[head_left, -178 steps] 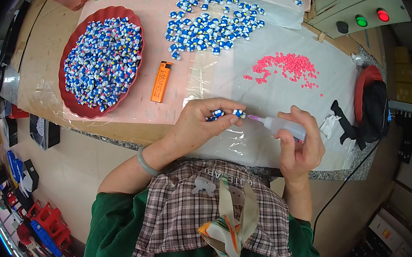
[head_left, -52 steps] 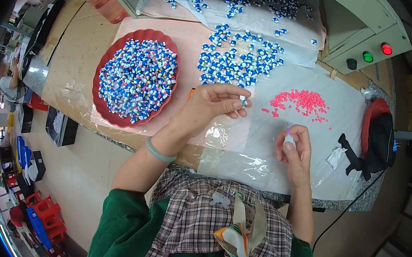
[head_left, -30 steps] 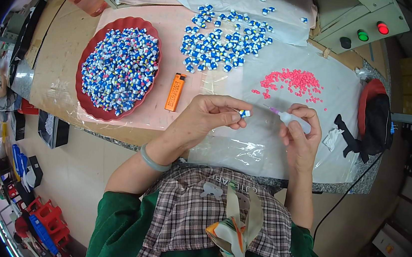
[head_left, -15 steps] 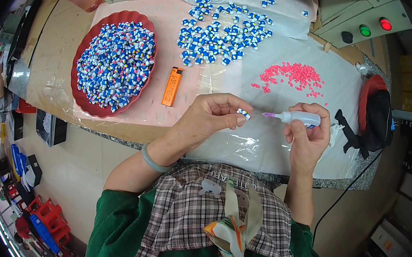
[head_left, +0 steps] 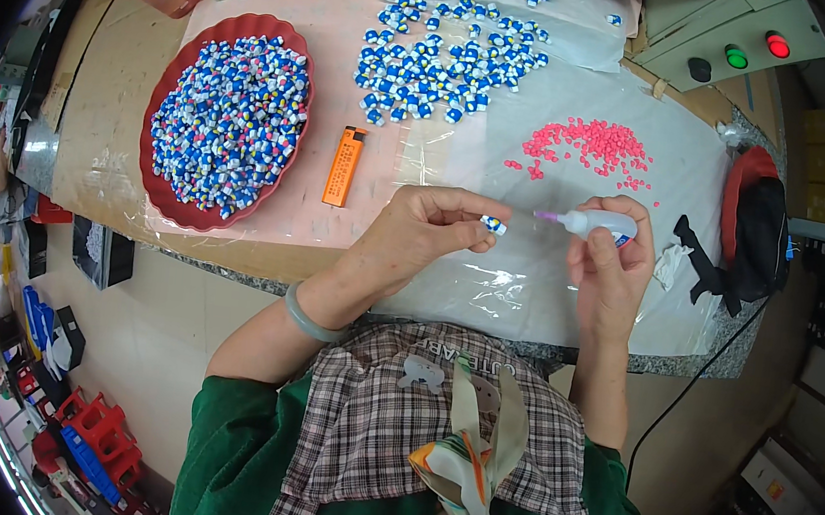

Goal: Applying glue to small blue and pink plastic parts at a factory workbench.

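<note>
Between the thumb and fingers of my left hand (head_left: 427, 231) is a small blue-and-white figurine piece (head_left: 493, 225). My right hand (head_left: 615, 264) grips a small white glue bottle (head_left: 601, 224), tilted sideways. Its purple-tipped nozzle (head_left: 550, 216) points left and hovers a little apart from the piece. Behind my right hand lies a loose pile of tiny pink pieces (head_left: 597, 144) on the clear sheet. Many similar blue-and-white pieces (head_left: 442, 70) are spread out beyond my hands.
At the left stands a red scalloped tray (head_left: 151, 145) heaped with blue-and-white pieces. An orange lighter (head_left: 344, 167) lies beside it. To the right are crumpled white tissue (head_left: 671, 267), a black strap (head_left: 698, 262) and a black bundle (head_left: 762, 234). A control box with buttons (head_left: 735, 56) stands at the back right.
The glue bottle has lifted slightly and its nozzle has drawn up and a little right of the piece. My left index finger now stretches out above the piece, which sits a touch further right.
</note>
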Demonstrator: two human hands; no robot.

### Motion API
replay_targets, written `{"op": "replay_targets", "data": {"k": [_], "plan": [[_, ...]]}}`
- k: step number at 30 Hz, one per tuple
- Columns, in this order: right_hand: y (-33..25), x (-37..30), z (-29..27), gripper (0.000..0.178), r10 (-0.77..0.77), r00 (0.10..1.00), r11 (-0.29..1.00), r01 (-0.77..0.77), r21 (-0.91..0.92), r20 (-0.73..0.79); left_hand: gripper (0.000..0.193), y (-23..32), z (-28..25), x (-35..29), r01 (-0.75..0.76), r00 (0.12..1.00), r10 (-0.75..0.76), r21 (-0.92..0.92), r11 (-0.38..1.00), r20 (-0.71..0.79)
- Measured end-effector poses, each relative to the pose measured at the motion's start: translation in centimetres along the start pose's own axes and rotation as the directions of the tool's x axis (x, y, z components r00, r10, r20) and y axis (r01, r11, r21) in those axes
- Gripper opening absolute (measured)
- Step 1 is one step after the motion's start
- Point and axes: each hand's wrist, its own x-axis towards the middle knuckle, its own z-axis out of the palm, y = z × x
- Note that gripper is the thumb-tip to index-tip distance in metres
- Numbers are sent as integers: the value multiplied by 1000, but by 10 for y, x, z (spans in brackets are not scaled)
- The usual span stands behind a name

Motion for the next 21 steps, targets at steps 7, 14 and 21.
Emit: {"op": "replay_targets", "data": {"k": [7, 14, 21], "plan": [[8, -4, 6, 34, 113, 988, 991, -120, 64, 105, 25, 1, 4, -1, -23, 1000, 24, -75, 997, 9], [15, -10, 15, 33, -103, 967, 898, 190, -396, 231, 24, -1, 6, -2, -60, 998, 62, -111, 992, 15], [16, -8, 8, 34, -59, 978, 955, 115, -274, 202, 32, 1, 9, -3, -74, 996, 80, -157, 985, 36]]}}
